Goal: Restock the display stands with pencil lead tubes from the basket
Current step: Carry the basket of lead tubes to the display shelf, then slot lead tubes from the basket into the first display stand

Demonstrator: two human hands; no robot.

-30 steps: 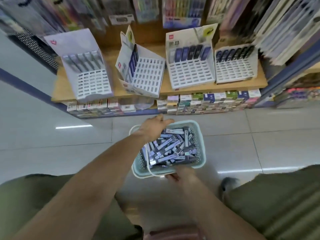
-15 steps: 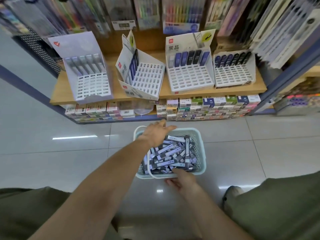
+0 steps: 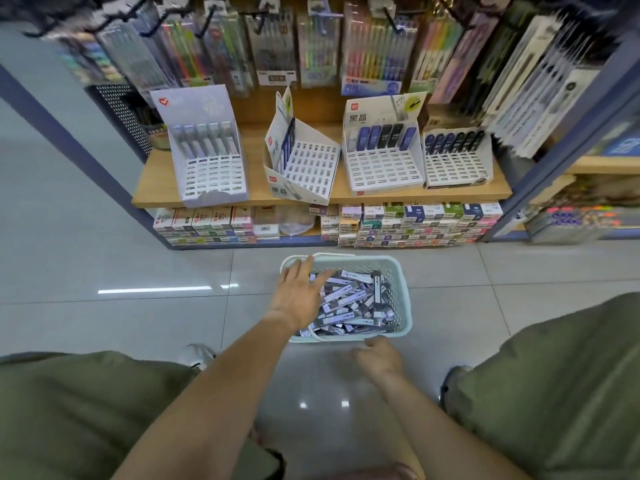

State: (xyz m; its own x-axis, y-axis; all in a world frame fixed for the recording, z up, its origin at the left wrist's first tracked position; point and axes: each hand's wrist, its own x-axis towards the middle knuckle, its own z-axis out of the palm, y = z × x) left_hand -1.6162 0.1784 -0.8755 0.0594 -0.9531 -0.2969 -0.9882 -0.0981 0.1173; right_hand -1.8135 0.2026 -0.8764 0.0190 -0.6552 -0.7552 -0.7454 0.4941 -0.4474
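Note:
A pale green basket [image 3: 401, 289] on the floor tiles holds several grey and purple pencil lead tubes [image 3: 353, 303]. My left hand [image 3: 301, 294] hovers over the basket's left side with fingers spread and straight, holding nothing. My right hand [image 3: 379, 356] sits just in front of the basket's near rim, fingers loosely curled, empty. Four white slotted display stands sit on a wooden shelf [image 3: 156, 188]: a lilac one [image 3: 207, 168], a tilted one [image 3: 304, 168], a third [image 3: 381, 161] and a fourth [image 3: 457, 161], each with only a top row of tubes.
Stacked small boxes [image 3: 415, 223] fill the space under the shelf. Hanging pen packs [image 3: 374, 50] cover the wall above. My knees in olive trousers [image 3: 554, 375] flank the basket. A blue shelf post [image 3: 568, 133] stands at the right.
The basket now stands farther from me. My left hand spread its fingers over the tubes. My right hand came off the basket's near rim.

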